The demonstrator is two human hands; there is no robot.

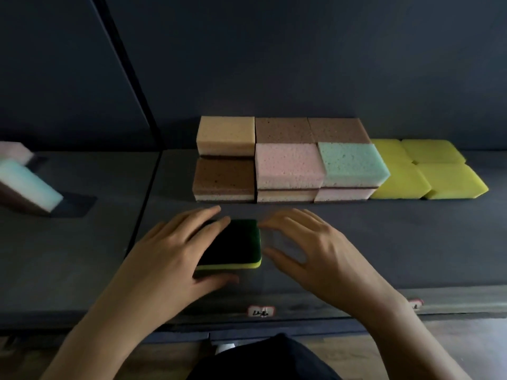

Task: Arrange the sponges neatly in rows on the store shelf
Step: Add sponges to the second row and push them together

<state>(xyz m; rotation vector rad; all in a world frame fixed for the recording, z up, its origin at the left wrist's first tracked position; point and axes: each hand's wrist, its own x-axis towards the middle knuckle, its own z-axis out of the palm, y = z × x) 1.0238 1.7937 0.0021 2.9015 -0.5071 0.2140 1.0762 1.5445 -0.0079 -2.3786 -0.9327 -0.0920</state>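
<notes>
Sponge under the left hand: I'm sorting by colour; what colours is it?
Sponge: dark green top, yellow base; head view.

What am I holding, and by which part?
Left hand holds the green sponge by its left side, thumb on the near edge; right hand holds nothing.

The dark shelf (356,242) carries a green sponge (236,242) lying flat near its front edge. Farther back, stacked sponges (288,171) stand in tight rows, with four yellow sponges (428,171) flat just right. At left, a teal sponge (30,185) leans tilted.
</notes>
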